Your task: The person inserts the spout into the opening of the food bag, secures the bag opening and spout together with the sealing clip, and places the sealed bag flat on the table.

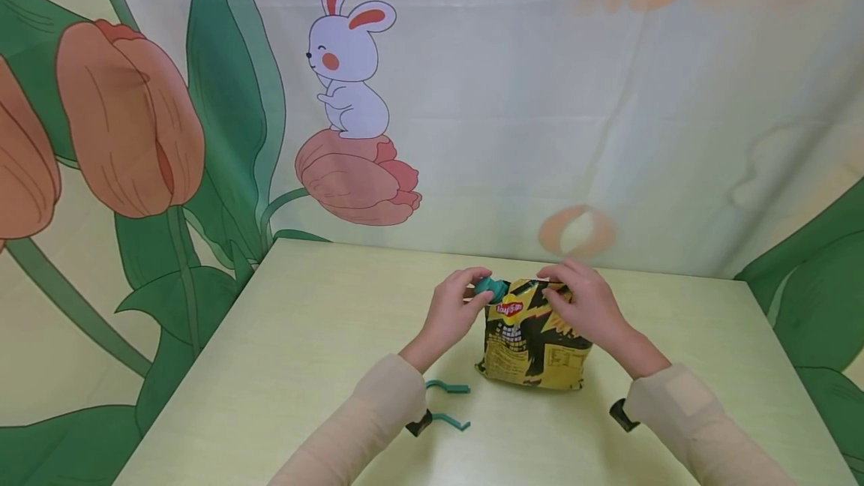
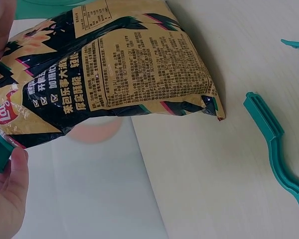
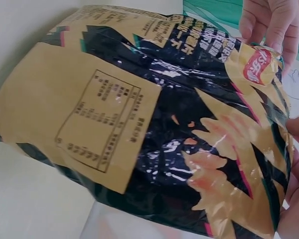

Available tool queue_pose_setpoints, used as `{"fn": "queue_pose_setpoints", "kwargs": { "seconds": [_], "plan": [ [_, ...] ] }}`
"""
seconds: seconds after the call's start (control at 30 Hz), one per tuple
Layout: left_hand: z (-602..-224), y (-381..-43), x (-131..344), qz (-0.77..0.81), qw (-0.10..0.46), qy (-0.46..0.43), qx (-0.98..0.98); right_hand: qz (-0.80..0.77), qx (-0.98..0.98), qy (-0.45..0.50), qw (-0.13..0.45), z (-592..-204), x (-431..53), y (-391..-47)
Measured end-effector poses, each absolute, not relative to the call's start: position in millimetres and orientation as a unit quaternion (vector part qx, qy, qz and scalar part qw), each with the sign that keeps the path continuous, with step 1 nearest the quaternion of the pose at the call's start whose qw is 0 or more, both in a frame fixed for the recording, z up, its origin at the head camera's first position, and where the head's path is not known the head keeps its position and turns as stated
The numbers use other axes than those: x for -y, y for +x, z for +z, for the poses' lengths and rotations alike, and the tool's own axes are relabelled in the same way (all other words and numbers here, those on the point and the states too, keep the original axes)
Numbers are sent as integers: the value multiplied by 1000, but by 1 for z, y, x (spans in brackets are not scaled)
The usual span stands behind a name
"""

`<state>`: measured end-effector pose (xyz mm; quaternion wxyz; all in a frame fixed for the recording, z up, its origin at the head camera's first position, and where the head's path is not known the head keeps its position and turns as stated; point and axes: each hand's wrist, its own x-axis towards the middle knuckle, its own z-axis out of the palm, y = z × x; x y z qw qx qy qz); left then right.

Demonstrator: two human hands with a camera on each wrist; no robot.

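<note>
The left hand (image 1: 454,306) pinches a green piece (image 1: 490,290) between thumb and fingers, at the bag's upper left corner. The right hand (image 1: 589,307) holds the top edge of the bag (image 1: 529,355) near its other corner, thumb on the front and fingers over the top. The bag stands upright on the table (image 1: 317,328), between the hands, its printed side towards the person

Around it, two green strips (image 1: 454,388) lie on the table just left of the bag's foot, near the left forearm. The left sleeve (image 1: 358,426) and a black unit (image 1: 419,423) at that wrist stand in the way of their near ends (whether they join there, I cannot tell). The right hand covers the bag's upper right part. Behind the table hangs a cloth (image 1: 486,103) printed with tulips and a rabbit

Both forearms reach forward from the near side and slant inwards, the backs of the hands largely uppermost, the right sleeve (image 1: 702,418) well apart from the left
</note>
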<state>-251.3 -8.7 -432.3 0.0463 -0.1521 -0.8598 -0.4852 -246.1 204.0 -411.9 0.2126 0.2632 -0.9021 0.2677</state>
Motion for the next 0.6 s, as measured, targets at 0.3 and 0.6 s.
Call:
{"fn": "queue_pose_setpoints", "kwargs": {
  "seconds": [0.3,0.6],
  "plan": [
    [-432,-250,8,-475,44,-152,866,200,909,291,219,-407,-192,-249],
    [-431,-249,9,-476,49,-162,863,188,916,290,204,-404,-181,-250]
  ]
}}
